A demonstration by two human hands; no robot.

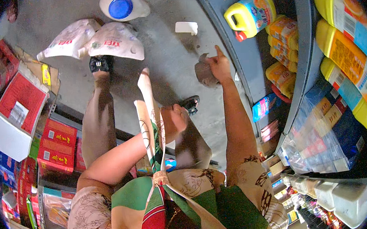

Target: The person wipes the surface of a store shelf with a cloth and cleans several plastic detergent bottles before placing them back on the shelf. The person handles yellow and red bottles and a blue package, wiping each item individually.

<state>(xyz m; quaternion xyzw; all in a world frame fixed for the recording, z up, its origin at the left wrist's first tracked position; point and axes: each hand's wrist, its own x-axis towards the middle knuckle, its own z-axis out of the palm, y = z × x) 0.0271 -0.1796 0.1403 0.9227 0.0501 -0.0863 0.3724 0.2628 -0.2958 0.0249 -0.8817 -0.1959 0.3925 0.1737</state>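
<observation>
My right hand [220, 67] reaches forward, low over the grey floor beside the shelf edge. Its index finger points out, and the other fingers are closed on a grey-brown crumpled cloth [206, 72], partly blurred. My left hand [174, 119] is curled near my knee, next to the hanging ends of a patterned scarf [150, 118]; whatever its palm may hold is hidden. Ahead of the right hand lies a small white rectangular piece [186, 28], with a dark wet-looking patch below it. A white jug with a blue cap [121, 7] stands farther off.
Two white plastic bags [67, 40] [115, 42] with red print lie on the floor by my left foot. To the right, grey shelving [249, 56] holds a yellow jug with a red cap [251, 14], several yellow-orange packs and more jugs. Red boxes [57, 145] line the left side.
</observation>
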